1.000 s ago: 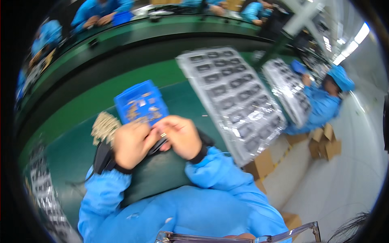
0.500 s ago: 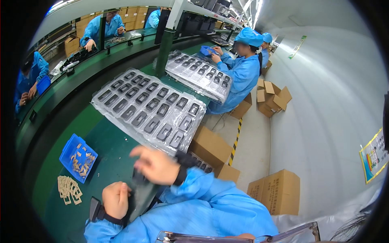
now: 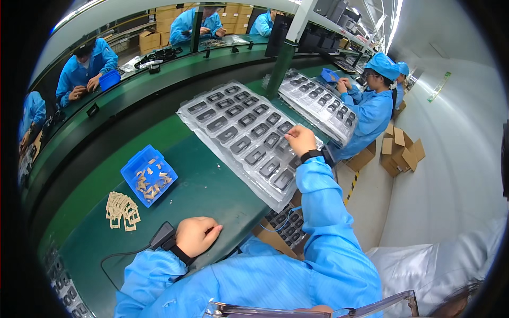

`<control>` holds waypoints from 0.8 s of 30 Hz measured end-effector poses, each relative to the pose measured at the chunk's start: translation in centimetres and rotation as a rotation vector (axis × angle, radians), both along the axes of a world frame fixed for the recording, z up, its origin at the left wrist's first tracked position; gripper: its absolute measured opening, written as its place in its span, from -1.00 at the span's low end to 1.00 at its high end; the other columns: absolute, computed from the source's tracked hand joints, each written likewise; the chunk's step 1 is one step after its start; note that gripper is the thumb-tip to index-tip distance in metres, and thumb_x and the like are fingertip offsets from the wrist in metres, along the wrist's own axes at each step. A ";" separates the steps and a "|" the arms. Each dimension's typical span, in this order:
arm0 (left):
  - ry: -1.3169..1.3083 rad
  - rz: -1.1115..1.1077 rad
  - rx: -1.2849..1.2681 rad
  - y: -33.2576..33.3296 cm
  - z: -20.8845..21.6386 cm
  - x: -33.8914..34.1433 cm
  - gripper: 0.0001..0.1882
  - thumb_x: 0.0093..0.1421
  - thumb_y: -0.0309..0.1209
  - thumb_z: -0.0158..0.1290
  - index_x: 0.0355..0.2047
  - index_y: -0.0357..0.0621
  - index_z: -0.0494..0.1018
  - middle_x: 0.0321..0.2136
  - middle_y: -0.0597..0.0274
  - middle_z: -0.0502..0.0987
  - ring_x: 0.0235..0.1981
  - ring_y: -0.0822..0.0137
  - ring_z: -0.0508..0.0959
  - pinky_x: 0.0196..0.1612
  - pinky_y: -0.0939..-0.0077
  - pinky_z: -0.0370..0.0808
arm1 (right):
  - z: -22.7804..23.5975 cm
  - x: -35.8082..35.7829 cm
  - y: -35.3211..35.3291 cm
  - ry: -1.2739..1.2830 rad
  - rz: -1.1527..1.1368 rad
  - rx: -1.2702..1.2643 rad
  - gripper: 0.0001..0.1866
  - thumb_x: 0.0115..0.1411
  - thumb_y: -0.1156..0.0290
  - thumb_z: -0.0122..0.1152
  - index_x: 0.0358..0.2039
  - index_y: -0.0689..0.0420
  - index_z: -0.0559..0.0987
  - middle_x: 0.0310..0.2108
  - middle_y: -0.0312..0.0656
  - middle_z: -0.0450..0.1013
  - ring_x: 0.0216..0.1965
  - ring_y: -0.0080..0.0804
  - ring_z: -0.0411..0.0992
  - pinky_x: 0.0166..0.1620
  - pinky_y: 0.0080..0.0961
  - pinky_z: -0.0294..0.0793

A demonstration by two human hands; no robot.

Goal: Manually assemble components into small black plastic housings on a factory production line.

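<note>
Currently the right hand overhangs the tray

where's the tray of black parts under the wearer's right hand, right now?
Head view, mid-frame: the tray lies on the green table, beyond and right of the blue bin, with the right hand at its right side.

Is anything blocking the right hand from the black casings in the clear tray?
Nothing visible: the right hand is over the clear tray, fingertips close by the nearest black casings; whether they touch one, I cannot tell.
</note>
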State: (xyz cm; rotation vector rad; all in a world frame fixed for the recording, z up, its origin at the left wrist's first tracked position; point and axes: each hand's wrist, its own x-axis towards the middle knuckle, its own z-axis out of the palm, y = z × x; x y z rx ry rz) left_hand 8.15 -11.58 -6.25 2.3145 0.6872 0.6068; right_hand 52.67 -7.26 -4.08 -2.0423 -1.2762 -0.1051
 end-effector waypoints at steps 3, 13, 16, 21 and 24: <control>0.006 -0.007 0.002 0.0 -0.1 0.0 -0.79 0.20 -0.27 0.15 -0.48 -0.12 0.58 -0.54 0.14 0.57 -0.50 0.06 0.58 -0.45 0.20 0.46 | 0.7 0.1 -1.5 0.088 -0.008 -0.162 -0.79 0.02 0.25 0.46 -0.42 0.11 0.71 -0.45 -0.12 0.57 -0.36 -0.23 0.56 -0.26 -0.35 0.51; 0.013 -0.052 0.016 0.0 0.1 0.0 -0.81 0.18 -0.30 0.15 -0.49 -0.14 0.57 -0.55 0.08 0.55 -0.51 0.02 0.56 -0.46 0.18 0.44 | 2.5 1.1 -9.0 -0.206 0.067 -0.372 -0.45 -0.13 -0.16 0.49 -0.40 0.11 0.73 -0.18 0.15 0.50 -0.13 0.04 0.50 -0.03 -0.19 0.50; 0.021 -0.041 -0.001 -0.1 0.4 0.2 -0.81 0.16 -0.33 0.16 -0.50 -0.18 0.57 -0.57 0.02 0.53 -0.53 0.01 0.55 -0.46 0.20 0.44 | 2.6 -1.3 -9.5 -0.303 0.040 -0.479 -0.26 -0.16 -0.30 0.44 -0.29 0.20 0.72 -0.09 0.22 0.49 -0.04 0.10 0.46 0.09 -0.19 0.45; 0.019 -0.038 -0.040 -0.6 1.3 0.4 -0.82 0.15 -0.32 0.15 -0.49 -0.15 0.57 -0.54 0.06 0.56 -0.49 0.00 0.57 -0.42 0.18 0.47 | 2.5 -2.3 -9.0 -0.239 -0.090 -0.138 -0.45 -0.22 0.13 0.63 -0.36 0.22 0.53 -0.30 0.07 0.54 -0.12 0.01 0.49 -0.05 -0.22 0.47; 0.017 0.097 0.173 -0.9 4.0 -0.9 -0.86 0.11 -0.35 0.18 -0.49 -0.14 0.58 -0.51 0.05 0.58 -0.43 -0.01 0.59 -0.36 0.16 0.49 | 3.8 -7.0 -8.2 -0.008 -0.020 0.205 -0.61 -0.01 0.27 0.50 -0.32 0.20 0.50 -0.48 -0.09 0.53 -0.38 -0.12 0.57 -0.28 -0.28 0.53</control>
